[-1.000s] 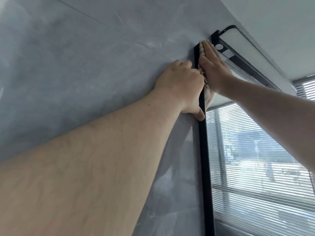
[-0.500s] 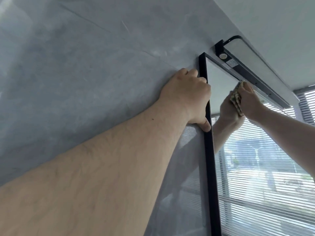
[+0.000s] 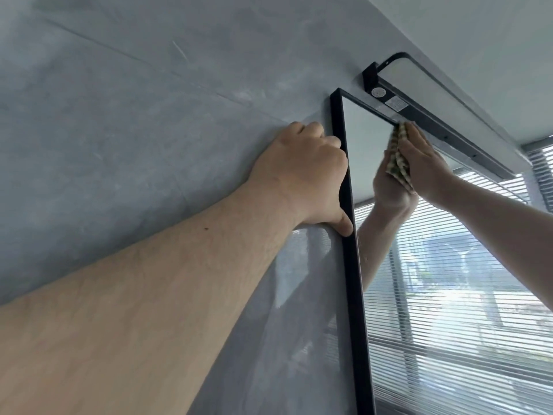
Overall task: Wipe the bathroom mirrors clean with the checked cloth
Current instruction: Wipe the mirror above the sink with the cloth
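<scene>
A tall mirror in a thin black frame hangs on the grey wall. My left hand grips the frame's left edge near the top, fingers curled behind it and the thumb on the front. My right hand presses the folded checked cloth flat against the glass just under the top edge, a little right of the upper left corner. The fingers lie straight and point upward. The glass shows the reflection of this hand and forearm.
A black bar light with a white panel is mounted right above the mirror, close to my right fingertips. The grey marbled wall fills the left. Window blinds hang at far right and are reflected in the lower glass.
My right hand with the cloth has moved from the mirror's upper left corner to the right along the top, dipping slightly and rising again. My left hand keeps its grip on the frame.
</scene>
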Tool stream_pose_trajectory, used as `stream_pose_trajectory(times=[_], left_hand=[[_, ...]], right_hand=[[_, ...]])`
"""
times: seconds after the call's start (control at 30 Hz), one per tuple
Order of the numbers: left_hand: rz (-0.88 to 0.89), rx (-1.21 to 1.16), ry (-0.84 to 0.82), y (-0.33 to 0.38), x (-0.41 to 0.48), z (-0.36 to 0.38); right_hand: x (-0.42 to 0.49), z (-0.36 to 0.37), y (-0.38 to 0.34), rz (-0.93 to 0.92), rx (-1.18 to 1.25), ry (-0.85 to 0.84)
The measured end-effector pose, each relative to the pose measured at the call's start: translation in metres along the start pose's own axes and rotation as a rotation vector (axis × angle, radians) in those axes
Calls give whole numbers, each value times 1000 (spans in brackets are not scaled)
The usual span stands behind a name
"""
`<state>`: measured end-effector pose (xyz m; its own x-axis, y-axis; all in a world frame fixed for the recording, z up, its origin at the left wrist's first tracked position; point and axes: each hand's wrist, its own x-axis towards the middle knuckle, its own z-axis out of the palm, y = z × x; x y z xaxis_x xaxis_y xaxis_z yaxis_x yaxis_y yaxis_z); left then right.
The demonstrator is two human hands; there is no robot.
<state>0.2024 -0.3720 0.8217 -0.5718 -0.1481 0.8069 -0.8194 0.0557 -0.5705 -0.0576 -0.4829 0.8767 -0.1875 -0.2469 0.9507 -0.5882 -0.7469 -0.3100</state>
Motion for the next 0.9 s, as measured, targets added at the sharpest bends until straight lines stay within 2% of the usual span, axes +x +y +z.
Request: stream_pose_trajectory(times=[0.1, 0.33, 0.43, 0.5, 0.57, 0.63, 0.73, 0.8, 0.9], left_hand=[[-5, -4, 4, 0, 0, 0], [10, 25, 10, 0, 3, 1], [26, 37, -16, -2, 4, 1], [-24, -69, -20, -4, 10, -4], [-197, -326, -4, -8, 25, -13], [-328, -440, 59, -15, 43, -20], [-283, -168, 219, -16, 62, -10], [-217, 29, 222, -13, 64, 3], [-200, 130, 267, -14, 66, 13]], right_hand=[[19, -18, 40, 143, 124, 64], [57, -44, 117, 196, 173, 128], [38, -37, 84, 206, 189, 163], [36, -37, 79, 211, 193, 136], [36, -37, 80, 220, 210, 127], [37, -38, 84, 230, 218, 131], [37, -37, 85, 216, 212, 135], [41, -38, 89, 197, 203, 117], [51, -44, 104, 204, 196, 154]])
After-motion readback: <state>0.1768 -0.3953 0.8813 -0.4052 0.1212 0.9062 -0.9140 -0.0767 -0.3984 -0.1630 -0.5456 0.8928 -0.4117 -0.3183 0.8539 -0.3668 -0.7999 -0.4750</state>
